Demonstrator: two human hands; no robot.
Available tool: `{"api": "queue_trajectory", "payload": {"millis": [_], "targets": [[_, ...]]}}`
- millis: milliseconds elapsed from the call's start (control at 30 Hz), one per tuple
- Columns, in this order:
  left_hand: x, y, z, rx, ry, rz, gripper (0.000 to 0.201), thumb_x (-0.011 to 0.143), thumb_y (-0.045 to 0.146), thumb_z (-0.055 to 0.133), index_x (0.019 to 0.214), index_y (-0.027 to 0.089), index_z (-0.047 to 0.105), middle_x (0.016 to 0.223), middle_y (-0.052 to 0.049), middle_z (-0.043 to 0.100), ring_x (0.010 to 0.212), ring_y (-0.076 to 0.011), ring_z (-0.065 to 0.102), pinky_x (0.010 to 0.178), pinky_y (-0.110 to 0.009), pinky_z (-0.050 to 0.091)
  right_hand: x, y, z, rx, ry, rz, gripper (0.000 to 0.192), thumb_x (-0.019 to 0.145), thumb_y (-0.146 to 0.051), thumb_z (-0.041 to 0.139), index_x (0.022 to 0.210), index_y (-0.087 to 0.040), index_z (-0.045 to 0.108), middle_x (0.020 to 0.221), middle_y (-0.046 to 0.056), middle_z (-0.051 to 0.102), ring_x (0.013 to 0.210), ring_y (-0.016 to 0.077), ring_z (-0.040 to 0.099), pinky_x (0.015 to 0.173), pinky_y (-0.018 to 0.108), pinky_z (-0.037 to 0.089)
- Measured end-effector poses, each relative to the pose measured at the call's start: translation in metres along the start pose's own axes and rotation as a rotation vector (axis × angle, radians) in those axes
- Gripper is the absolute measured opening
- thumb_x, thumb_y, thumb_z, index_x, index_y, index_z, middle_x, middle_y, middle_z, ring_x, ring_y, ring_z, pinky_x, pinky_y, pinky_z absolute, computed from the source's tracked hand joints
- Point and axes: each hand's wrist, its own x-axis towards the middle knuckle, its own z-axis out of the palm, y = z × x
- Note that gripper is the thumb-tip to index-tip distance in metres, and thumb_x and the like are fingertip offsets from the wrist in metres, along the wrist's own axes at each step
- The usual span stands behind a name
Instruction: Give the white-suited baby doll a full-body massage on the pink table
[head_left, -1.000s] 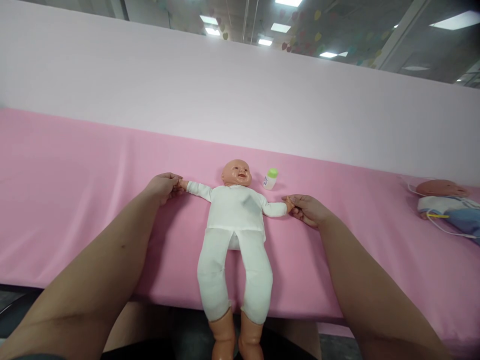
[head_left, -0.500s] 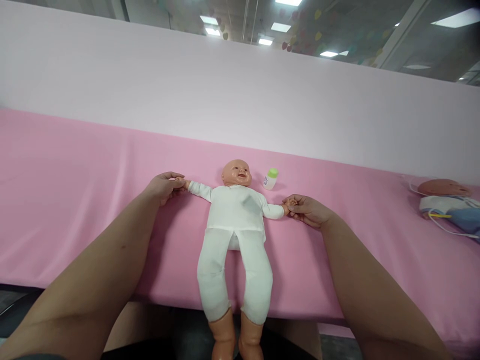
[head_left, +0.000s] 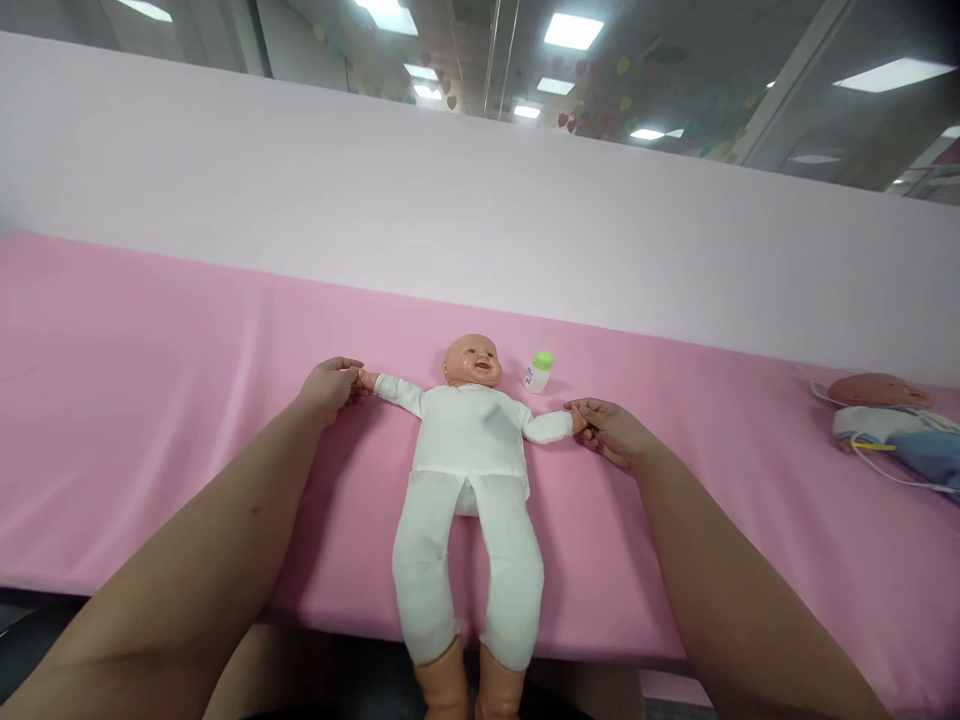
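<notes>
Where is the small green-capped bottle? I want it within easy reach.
In the head view, the green-capped bottle stands on the pink sheet just right of the doll's head, beyond the right hand.

The doll [head_left: 469,440] is showing a glossy plastic head and a matt white cloth suit, lying on smooth, matt pink cloth [head_left: 150,400]; the small bottle [head_left: 538,371] is looking plastic.

pink table [head_left: 150,400] | on it: doll [head_left: 469,450]; bottle [head_left: 538,371]; second doll [head_left: 892,425]
</notes>
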Motion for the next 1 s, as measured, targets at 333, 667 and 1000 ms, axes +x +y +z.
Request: {"api": "queue_trajectory", "payload": {"millis": [333, 667, 1000], "targets": [[-0.003, 0.008, -0.007, -0.283, -0.204, -0.018, 0.010, 0.073, 0.007, 0.078, 0.075, 0.013, 0.070, 0.070, -0.004, 0.066, 0.059, -0.0089, 0.060, 0.058, -0.017, 0.052, 0.020, 0.009, -0.016, 0.178, 0.143, -0.229, 0.029, 0.079, -0.039, 0.084, 0.102, -0.026, 0.073, 0.087, 0.006, 0.070, 0.068, 0.0172, 0.060, 0.061, 0.033, 0.062], [-0.015, 0.010, -0.002, -0.210, -0.368, -0.179, 0.010, 0.090, 0.022, 0.077, 0.089, 0.011, 0.077, 0.082, -0.012, 0.073, 0.069, -0.0159, 0.067, 0.064, -0.025, 0.058, 0.000, -0.003, 0.005, 0.083, -0.047, -0.014, 0.035, 0.079, -0.032, 0.090, 0.109, -0.020, 0.077, 0.095, 0.006, 0.071, 0.074, 0.0144, 0.063, 0.064, 0.025, 0.059], [-0.054, 0.027, 0.032, 0.127, -0.385, 0.437, 0.035, 0.073, 0.044, 0.088, 0.099, 0.022, 0.082, 0.110, -0.007, 0.078, 0.107, -0.0268, 0.070, 0.094, -0.037, 0.057, -0.035, -0.029, 0.090, -0.303, 0.258, -0.675, 0.053, 0.087, -0.042, 0.081, 0.136, -0.028, 0.066, 0.129, 0.008, 0.074, 0.111, 0.0277, 0.072, 0.101, 0.047, 0.059]]}}
